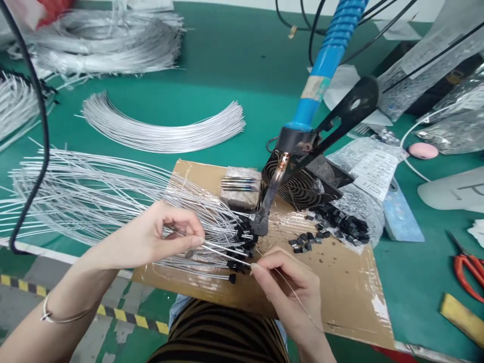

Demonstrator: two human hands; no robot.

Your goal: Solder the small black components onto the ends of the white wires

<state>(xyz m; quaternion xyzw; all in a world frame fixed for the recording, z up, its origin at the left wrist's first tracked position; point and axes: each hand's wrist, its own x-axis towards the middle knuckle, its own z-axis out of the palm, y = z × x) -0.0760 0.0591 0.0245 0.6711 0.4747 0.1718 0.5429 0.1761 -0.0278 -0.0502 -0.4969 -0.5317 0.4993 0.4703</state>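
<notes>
My left hand [168,234] is pinched on a thin white wire [223,249] whose end lies among small black components [242,239]. My right hand [287,282] is closed in a pinch on a fine strand of solder wire [298,302] that points toward the same spot. Both hands sit over a brown cardboard sheet [340,282]. A blue-handled soldering iron [321,65] is fixed in a black stand, its tip [260,222] just above the black components. A fan of white wires [94,196] with black ends spreads left across the cardboard.
A loose pile of black components [340,224] lies by a clear bag and a small black fan [302,184]. Curved wire bundles [159,131] rest on the green table. Red-handled scissors [469,269] lie at right. A black cable [41,126] hangs at left.
</notes>
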